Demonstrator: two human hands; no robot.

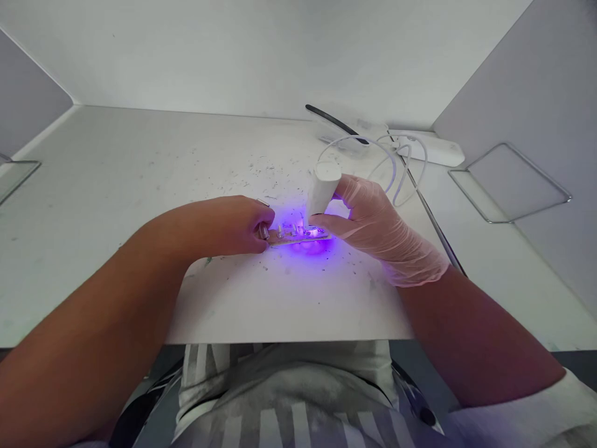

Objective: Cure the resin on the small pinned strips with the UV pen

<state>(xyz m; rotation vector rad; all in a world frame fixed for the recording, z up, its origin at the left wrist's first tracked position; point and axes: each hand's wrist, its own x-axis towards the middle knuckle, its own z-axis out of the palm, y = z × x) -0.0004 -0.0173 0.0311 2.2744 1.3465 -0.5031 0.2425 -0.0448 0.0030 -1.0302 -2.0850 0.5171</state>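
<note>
A white handheld UV lamp (pixel 323 186) is in my right hand (pixel 370 221), which wears a thin translucent glove. Its fingers are wrapped round the lamp, and violet light shines from the lower end. Directly under that light is a narrow strip (pixel 285 240) bearing several small glossy clear pieces; the glare hides their detail. My bare left hand (pixel 228 224) pinches the strip's left end between thumb and fingers. Another small shiny piece (pixel 263 231) shows at the thumb; I cannot tell whether it is on the strip.
A thin white cable (pixel 396 180) loops behind my right hand near a white elongated device (pixel 433 149). A black curved file (pixel 336 123) lies on clear plastic (pixel 349 140) at the back. Dark specks dot the white table (pixel 116 162). Wire frame (pixel 510 183) stands right.
</note>
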